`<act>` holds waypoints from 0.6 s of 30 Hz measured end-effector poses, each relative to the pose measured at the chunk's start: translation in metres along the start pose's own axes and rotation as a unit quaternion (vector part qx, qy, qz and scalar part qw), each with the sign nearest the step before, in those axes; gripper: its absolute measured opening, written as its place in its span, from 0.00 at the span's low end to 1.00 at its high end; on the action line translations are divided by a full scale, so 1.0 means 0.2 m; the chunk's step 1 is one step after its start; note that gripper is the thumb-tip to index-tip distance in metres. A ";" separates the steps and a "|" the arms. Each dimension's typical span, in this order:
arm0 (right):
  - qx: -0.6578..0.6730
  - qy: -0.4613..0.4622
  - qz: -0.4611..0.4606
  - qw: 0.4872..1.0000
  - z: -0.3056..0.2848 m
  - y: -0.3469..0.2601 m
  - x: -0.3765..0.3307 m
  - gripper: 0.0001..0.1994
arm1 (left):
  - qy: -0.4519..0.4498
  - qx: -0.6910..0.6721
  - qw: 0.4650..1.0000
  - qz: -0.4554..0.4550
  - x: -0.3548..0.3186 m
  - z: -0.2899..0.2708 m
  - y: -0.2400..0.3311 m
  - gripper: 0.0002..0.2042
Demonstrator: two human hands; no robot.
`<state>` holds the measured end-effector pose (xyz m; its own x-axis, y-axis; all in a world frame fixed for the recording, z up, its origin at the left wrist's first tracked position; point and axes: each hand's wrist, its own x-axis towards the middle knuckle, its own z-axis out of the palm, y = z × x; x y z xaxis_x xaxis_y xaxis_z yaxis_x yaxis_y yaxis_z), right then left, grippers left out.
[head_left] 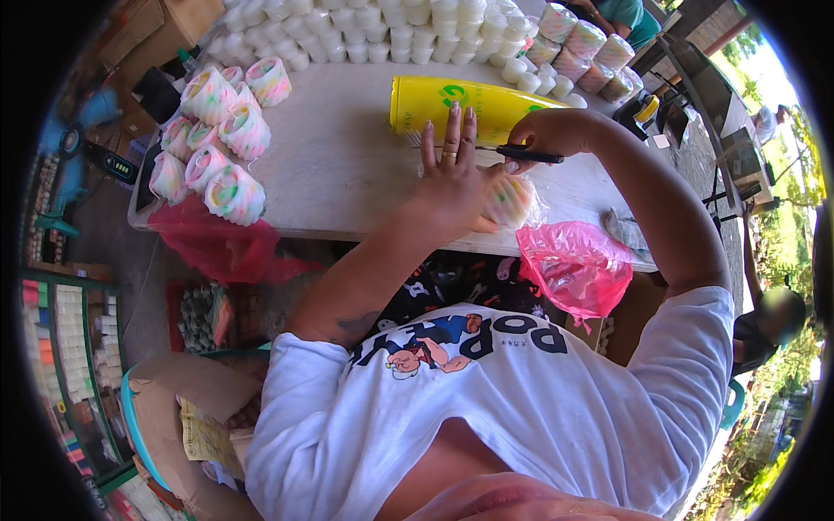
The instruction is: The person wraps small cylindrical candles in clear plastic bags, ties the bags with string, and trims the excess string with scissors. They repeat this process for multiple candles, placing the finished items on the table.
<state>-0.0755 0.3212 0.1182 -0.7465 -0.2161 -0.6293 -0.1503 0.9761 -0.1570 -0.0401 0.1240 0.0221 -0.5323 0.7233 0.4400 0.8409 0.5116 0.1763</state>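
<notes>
My left hand (pixel 456 187) lies with its fingers stretched out and spread over clear film in front of a yellow roll (pixel 426 104) with green print, which looks like plastic wrap. Beside its thumb sits a pastel-striped, cup-shaped piece (pixel 509 203) partly covered in clear film. My right hand (pixel 556 137) is closed round a slim black-handled tool (pixel 532 154), held level along the roll's near side. The tool's far end runs toward my left fingers and is partly hidden, so its kind is unclear.
Pastel net-like wound cups (pixel 208 95) are piled at the table's left. White cups (pixel 373 43) stand stacked along the back, with wrapped striped stacks (pixel 585 39) at back right. Pink plastic bags (pixel 580 265) hang over the near edge. A cardboard box (pixel 187 391) is at lower left.
</notes>
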 end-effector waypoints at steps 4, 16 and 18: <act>0.006 -0.006 -0.018 1.000 -0.10 -0.19 0.08 0.27 | 0.029 0.026 0.998 -0.043 -0.09 -0.01 0.09 0.38; 0.167 0.254 0.191 0.933 0.58 0.46 -0.72 0.14 | 0.129 0.034 0.991 0.021 -0.33 0.12 0.09 0.31; 0.143 0.313 0.217 0.913 0.76 0.66 -0.77 0.14 | 0.148 0.014 0.988 0.030 -0.35 0.14 0.08 0.33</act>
<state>0.1178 0.4788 0.0779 -0.9333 0.3329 -0.1349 0.3570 0.9016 -0.2445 0.0080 0.0953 -0.0301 -0.4266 0.5870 0.6880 0.8648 0.4876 0.1201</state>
